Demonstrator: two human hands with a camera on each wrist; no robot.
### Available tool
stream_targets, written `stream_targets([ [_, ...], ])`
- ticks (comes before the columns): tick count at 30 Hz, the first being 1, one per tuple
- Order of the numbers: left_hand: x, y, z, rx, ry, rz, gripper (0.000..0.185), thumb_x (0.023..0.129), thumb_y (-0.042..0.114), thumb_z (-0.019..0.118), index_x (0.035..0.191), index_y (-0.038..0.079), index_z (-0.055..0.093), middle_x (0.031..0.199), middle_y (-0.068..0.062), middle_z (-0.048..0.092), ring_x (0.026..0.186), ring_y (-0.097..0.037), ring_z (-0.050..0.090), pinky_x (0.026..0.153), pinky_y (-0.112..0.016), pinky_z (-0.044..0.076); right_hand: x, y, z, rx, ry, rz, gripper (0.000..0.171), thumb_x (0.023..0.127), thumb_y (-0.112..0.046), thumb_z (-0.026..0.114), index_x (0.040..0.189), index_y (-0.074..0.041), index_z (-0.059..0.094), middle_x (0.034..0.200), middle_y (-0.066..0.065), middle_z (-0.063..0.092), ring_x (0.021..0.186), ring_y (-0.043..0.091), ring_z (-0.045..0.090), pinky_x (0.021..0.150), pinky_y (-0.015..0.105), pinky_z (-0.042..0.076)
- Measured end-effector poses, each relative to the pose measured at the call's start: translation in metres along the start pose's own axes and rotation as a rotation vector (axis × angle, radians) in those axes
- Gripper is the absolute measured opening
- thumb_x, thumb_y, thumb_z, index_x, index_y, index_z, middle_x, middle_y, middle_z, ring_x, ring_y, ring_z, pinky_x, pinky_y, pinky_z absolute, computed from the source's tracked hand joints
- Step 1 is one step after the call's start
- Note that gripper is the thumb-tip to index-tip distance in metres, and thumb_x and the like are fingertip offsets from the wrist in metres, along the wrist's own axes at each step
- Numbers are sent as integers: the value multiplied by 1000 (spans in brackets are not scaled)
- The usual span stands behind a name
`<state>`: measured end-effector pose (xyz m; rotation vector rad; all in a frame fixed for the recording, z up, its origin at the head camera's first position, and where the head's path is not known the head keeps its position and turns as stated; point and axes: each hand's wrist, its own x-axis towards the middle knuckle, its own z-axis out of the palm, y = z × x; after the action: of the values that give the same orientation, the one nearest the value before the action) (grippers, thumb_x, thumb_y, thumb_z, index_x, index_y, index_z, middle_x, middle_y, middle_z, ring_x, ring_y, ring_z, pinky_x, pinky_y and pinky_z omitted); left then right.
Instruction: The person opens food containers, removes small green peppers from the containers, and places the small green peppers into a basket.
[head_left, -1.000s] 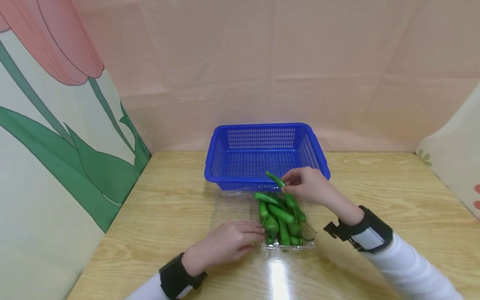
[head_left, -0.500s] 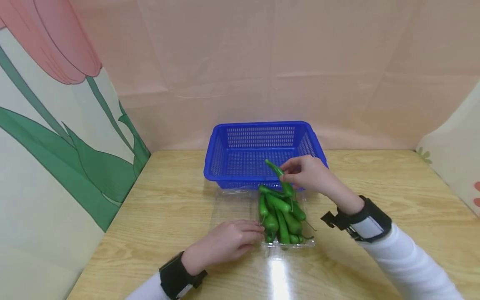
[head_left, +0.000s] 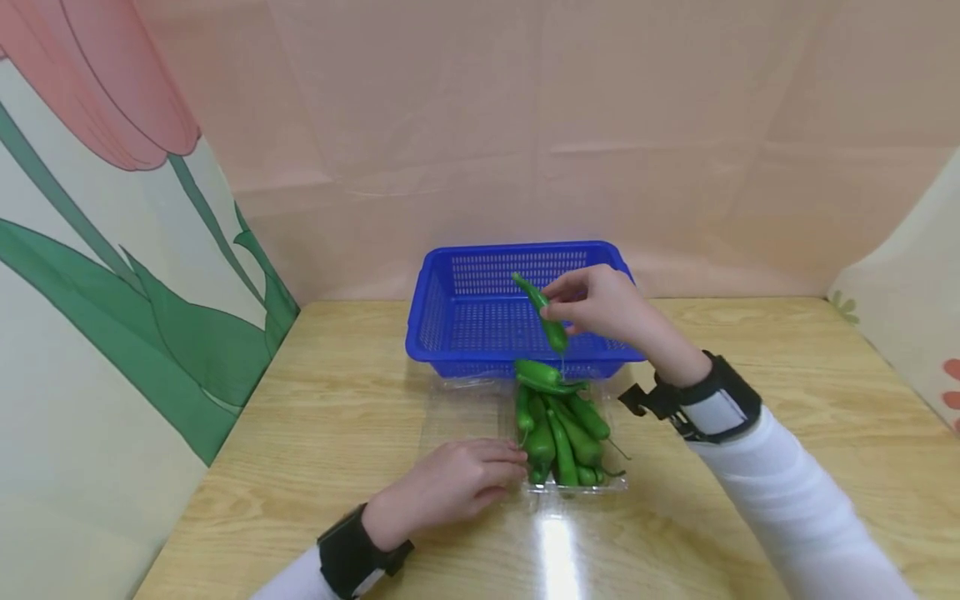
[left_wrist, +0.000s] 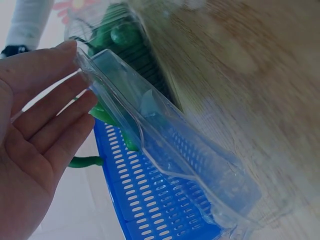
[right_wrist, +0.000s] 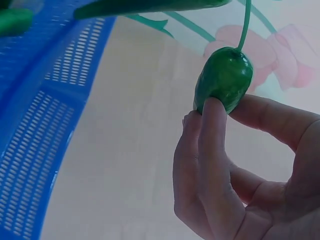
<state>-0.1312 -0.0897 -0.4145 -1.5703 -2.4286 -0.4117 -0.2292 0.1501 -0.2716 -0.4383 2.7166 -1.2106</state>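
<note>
My right hand (head_left: 600,304) pinches a green chili pepper (head_left: 553,333) between thumb and fingers, over the front part of a blue plastic basket (head_left: 442,368). In the right wrist view the pepper's rounded end (right_wrist: 225,75) shows above the fingertips, its thin stem pointing up. Several more green peppers (head_left: 566,433) lie heaped in a clear plastic clamshell box (left_wrist: 165,140), which stands in front of the basket with its lid (head_left: 461,417) folded out to the left. The left hand (head_left: 461,483) rests beside the box, its fairly straight fingertips touching the edge.
The wooden table (head_left: 330,400) carries box and basket. A pinkish backdrop (head_left: 480,133) rises behind the basket, and a tulip-printed panel (head_left: 127,233) borders the table's left side. Another pale panel (head_left: 922,308) stands at the right.
The right hand has lifted the pepper out of the heap and moved it up and away, over the basket. A pepper at the heap's back has shifted. The left hand stays put.
</note>
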Motion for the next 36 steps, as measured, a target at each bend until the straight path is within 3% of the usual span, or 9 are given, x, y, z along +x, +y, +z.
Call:
stream_targets([
  [15,-2,0,0,-2,3,5,27,83,16,71,111,14,69,122,-1,66,118,-13,58,106,-22,43,30,-27,-2,122,17,14,36,88,-23,66,119,-6,62,114,14,65,88,20,68,72,30,61],
  [36,-3,1,-1,-8,-16,-8,28,85,17,69,113,16,68,125,0,64,121,-12,56,107,-22,42,88,-42,34,385,53,16,35,89,-15,66,122,-3,59,122,14,60,98,25,67,75,30,61],
])
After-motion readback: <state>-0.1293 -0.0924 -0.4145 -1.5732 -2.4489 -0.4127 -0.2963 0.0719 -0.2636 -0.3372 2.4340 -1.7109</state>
